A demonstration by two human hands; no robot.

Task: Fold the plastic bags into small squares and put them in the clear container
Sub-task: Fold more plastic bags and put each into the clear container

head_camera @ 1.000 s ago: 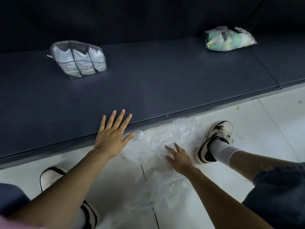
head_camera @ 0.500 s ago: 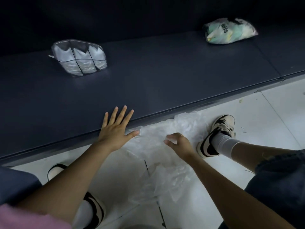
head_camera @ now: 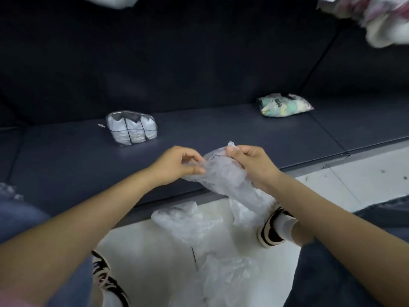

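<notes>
Both hands had lifted a bag (head_camera: 223, 176) off the floor. The left hand (head_camera: 177, 166) and right hand (head_camera: 252, 165) pinched its top, ready for folding.

Bare dark platform (head_camera: 199, 129) between clear container (head_camera: 132, 128) and printed packet (head_camera: 284, 105), loose bags (head_camera: 199, 229) littering floor

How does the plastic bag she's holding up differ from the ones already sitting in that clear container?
The plastic bag in the left hand and right hand is loose, crumpled and see-through; the folded bags look compact and white. The held bag hangs in the air, trailing down toward the floor; the folded ones stand upright, side by side in the clear container on the dark platform. Both appear to be thin plastic.
</notes>
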